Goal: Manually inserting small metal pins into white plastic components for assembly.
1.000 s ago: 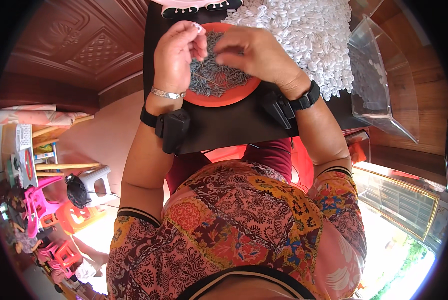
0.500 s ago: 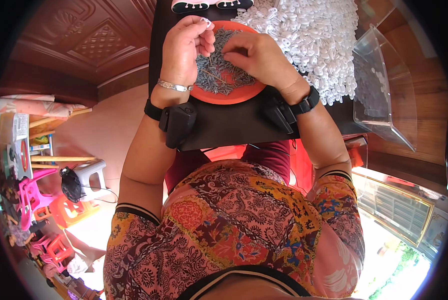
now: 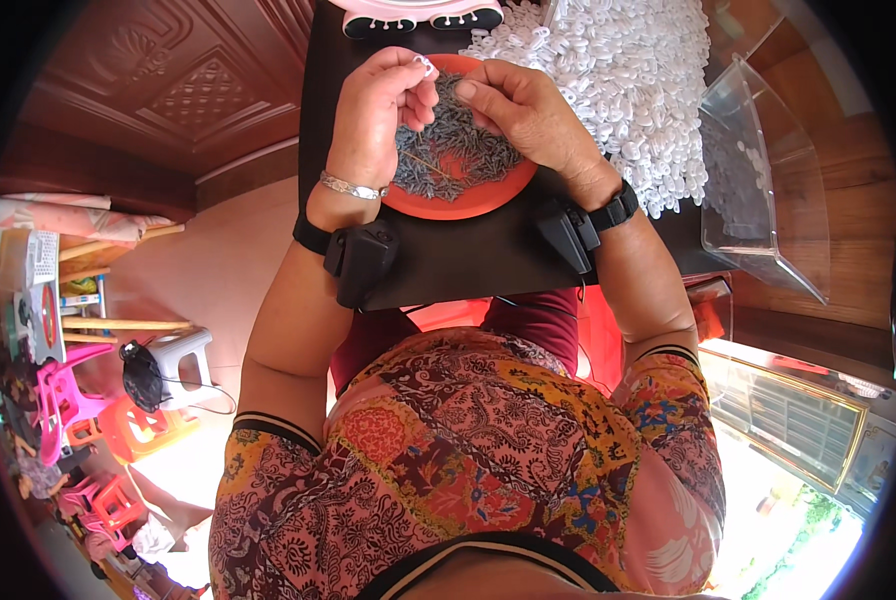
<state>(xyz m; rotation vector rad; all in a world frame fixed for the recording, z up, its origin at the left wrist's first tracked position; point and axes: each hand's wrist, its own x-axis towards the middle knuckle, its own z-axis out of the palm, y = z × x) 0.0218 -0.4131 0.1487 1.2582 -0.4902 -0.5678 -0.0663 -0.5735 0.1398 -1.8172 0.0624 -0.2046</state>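
Note:
Pinched between the thumb and forefinger of my left hand (image 3: 368,115) is a small white plastic clip (image 3: 425,64) with a hole in it. The hand is raised over the left rim of a round orange-red plate (image 3: 436,209). A layer of small, thin grey nail-like pieces (image 3: 483,150) covers much of this plate. My right hand (image 3: 538,120) is over the plate's right side, its thumb and forefinger pressed together near the left hand. Whatever lies between those fingertips is too small to make out. The two hands do not touch.
A large heap of white plastic clips (image 3: 628,90) spreads beyond the plate on the dark table (image 3: 458,262). A clear plastic bin (image 3: 743,180) stands at the right edge. A pink and black object (image 3: 423,18) sits at the far side. Stools (image 3: 183,365) stand on the left.
My right hand has risen out of the grey pieces, its fingertips now closed together closer to the left hand. My left hand still holds the white clip. The whole view has shifted slightly.

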